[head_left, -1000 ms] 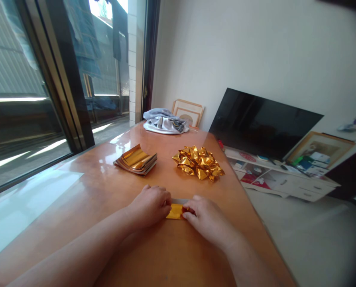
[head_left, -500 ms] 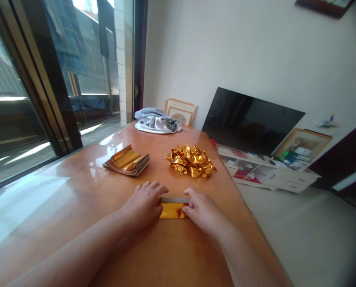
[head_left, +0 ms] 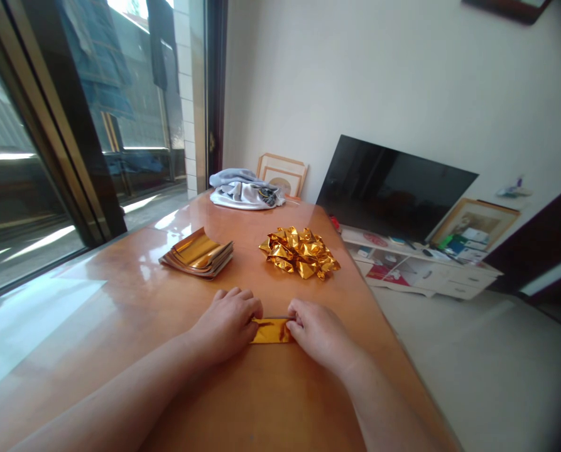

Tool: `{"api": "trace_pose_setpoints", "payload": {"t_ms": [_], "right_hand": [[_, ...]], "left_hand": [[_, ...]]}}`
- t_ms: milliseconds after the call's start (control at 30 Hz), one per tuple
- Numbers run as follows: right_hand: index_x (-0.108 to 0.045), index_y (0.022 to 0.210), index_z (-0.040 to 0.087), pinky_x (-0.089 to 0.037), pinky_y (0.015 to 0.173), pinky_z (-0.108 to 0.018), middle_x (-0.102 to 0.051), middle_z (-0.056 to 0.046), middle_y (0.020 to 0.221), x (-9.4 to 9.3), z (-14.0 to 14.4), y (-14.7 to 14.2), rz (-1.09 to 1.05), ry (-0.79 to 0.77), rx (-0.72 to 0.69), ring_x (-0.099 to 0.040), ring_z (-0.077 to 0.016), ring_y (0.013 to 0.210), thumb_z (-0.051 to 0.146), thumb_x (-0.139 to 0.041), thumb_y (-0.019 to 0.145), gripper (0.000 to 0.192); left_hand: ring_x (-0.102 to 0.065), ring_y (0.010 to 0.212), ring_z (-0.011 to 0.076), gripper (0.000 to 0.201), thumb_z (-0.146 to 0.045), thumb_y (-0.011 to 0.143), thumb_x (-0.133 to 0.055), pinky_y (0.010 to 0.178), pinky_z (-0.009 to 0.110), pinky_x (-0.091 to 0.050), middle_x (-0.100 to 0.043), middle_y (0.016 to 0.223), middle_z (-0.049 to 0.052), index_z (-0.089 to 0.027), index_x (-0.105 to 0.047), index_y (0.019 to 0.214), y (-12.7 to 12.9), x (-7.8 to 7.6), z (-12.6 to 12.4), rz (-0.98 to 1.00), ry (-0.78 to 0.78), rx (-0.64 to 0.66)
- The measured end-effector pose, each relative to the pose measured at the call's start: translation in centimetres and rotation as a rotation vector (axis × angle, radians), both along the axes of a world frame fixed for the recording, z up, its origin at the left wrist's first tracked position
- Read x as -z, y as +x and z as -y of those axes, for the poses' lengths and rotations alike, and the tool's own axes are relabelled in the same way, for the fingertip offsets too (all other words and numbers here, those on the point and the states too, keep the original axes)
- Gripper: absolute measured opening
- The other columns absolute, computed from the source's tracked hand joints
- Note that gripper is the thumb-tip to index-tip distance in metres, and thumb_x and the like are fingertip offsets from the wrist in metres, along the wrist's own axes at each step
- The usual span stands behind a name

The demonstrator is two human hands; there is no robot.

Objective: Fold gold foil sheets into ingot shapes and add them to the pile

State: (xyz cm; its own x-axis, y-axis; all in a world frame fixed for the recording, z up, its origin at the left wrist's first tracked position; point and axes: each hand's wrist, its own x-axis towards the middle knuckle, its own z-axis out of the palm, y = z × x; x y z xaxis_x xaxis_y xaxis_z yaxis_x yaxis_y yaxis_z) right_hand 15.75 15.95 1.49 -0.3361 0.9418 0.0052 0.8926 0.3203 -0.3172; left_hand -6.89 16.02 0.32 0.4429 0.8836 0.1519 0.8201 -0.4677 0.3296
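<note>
A folded strip of gold foil paper lies on the wooden table between my hands. My left hand pinches its left end, thumb on the near gold face and fingers curled at the far edge. At the right end, my right hand grips the strip the same way, with thumb and forefinger together. Beyond my left hand sits a stack of gold foil sheets. A heap of folded gold foil pieces rests past my right hand.
Bundled grey-white cloth lies at the table's far end, near leaning frames. To the right, beyond the table edge, a large television stands on a white cabinet. Glass doors run along the left.
The grey strip along the far edge of the foil paper has narrowed to a thin line. Fingers of both hands have curled down and closed onto that edge.
</note>
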Motion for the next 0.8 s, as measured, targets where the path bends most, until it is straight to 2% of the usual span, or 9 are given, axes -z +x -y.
{"api": "trace_pose_setpoints", "payload": {"t_ms": [167,300,433,533,800], "right_hand": [[-0.057,0.099,0.024,-0.026,0.061,-0.027,-0.068,0.000,0.078,-0.34,0.24,-0.45,0.082,0.034,0.083,-0.061,-0.0173,0.073,0.022,-0.063,0.087,0.013],[-0.062,0.090,0.024,-0.030,0.065,-0.027,-0.068,-0.001,0.089,-0.60,0.38,-0.65,0.102,0.036,-0.021,-0.061,-0.0163,0.079,0.020,-0.060,0.090,0.004],[-0.072,0.093,0.027,-0.035,0.072,-0.027,-0.066,-0.002,0.095,-0.57,0.51,-0.70,0.074,0.006,-0.142,-0.061,-0.0168,0.085,0.022,-0.055,0.093,0.018],[-0.075,0.094,0.029,-0.037,0.073,-0.027,-0.064,-0.002,0.093,-0.46,0.64,-0.65,0.080,-0.008,-0.139,-0.060,-0.0174,0.084,0.022,-0.054,0.094,0.022],[-0.073,0.099,0.024,-0.041,0.085,-0.027,-0.062,-0.005,0.100,-0.25,0.53,-0.57,0.030,0.036,-0.128,-0.056,-0.0199,0.099,0.021,-0.060,0.091,0.016]], "left_hand": [[-0.058,0.095,0.0231,0.011,-0.019,0.084,-0.055,0.080,0.036,-0.036,-0.068,0.094,0.003,-0.024,-0.063,0.087,0.26,0.39,-0.15,0.024,0.000,-0.030],[-0.058,0.094,0.0234,0.015,-0.015,0.079,-0.057,0.078,0.035,-0.036,-0.067,0.094,0.003,-0.024,-0.061,0.091,0.40,0.30,-0.12,0.037,-0.009,-0.058],[-0.056,0.095,0.0240,0.018,-0.014,0.077,-0.058,0.077,0.036,-0.035,-0.066,0.097,0.003,-0.024,-0.062,0.090,0.33,0.01,0.02,0.012,0.029,-0.061],[-0.056,0.096,0.0253,0.011,-0.020,0.082,-0.059,0.077,0.036,-0.035,-0.065,0.097,0.005,-0.026,-0.067,0.086,0.12,-0.19,0.10,-0.027,0.020,-0.028],[-0.058,0.094,0.0245,0.019,-0.021,0.080,-0.059,0.081,0.035,-0.039,-0.065,0.096,0.005,-0.026,-0.071,0.094,-0.30,-0.27,0.19,-0.019,-0.034,-0.031]]}}
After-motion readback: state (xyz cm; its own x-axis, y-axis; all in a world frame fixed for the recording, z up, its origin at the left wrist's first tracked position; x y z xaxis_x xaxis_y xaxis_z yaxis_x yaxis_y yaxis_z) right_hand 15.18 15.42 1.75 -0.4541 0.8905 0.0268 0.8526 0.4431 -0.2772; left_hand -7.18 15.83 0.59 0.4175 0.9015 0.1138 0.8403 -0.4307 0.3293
